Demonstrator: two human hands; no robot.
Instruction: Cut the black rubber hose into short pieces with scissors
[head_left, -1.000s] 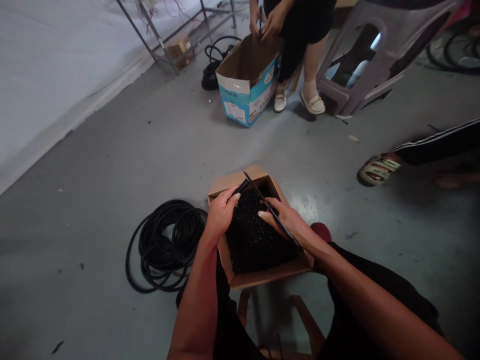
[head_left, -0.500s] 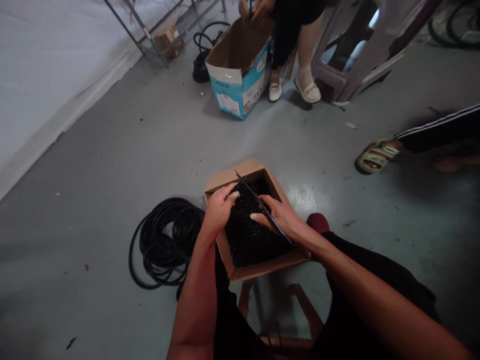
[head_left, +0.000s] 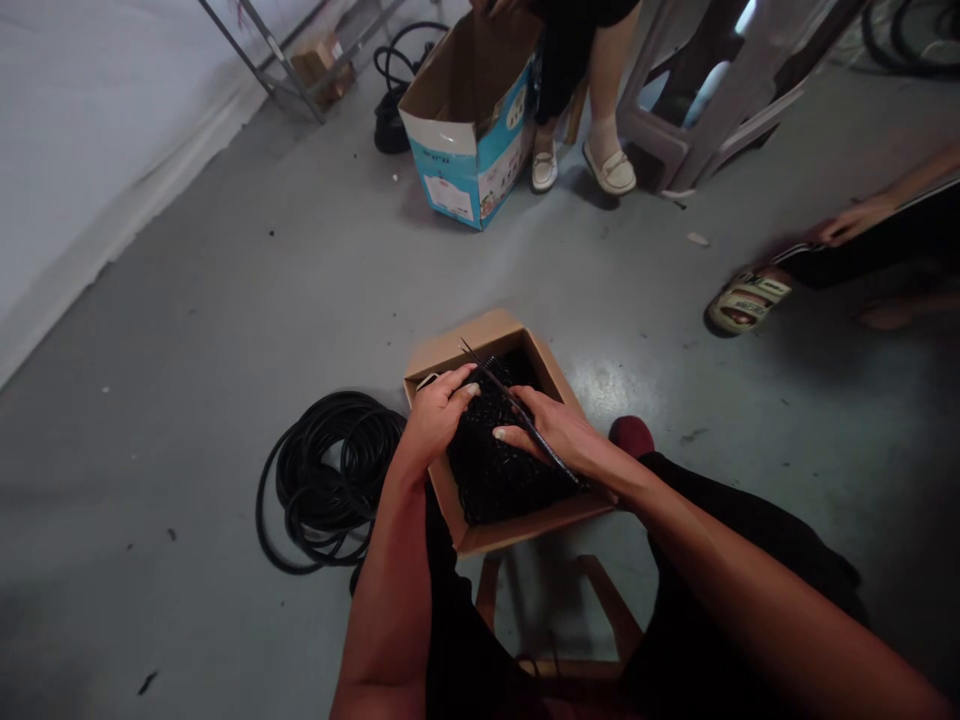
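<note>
An open cardboard box (head_left: pixel 420 540) sits before me, filled with a mass of small, shiny black pieces (head_left: pixel 499 475). Over its right half, my right hand (head_left: pixel 547 425) is closed around a bundle of thin black strips (head_left: pixel 534 430), which slants from the far side of the box back toward my wrist. Near the box's left wall is my left hand (head_left: pixel 442 410), its fingers bent and its thumb close to them. A small pale edge shows beside that hand; whatever lies in its grip is hidden. The strips' far tips spread apart just beyond my left fingertips.
Left of the box lies a coil of black hose (head_left: pixel 337 470) on the grey floor. A blue and white carton (head_left: pixel 450 175) stands ahead beside a seated person's legs. At right are another person's sandal (head_left: pixel 750 298) and hand (head_left: pixel 855 220). Grey plastic stools (head_left: pixel 690 150) stand behind.
The view has shifted slightly. A pale edge now shows beside my left hand. Both my hands keep nearly the same pose. At right, another person's hand has come down near their ankle.
</note>
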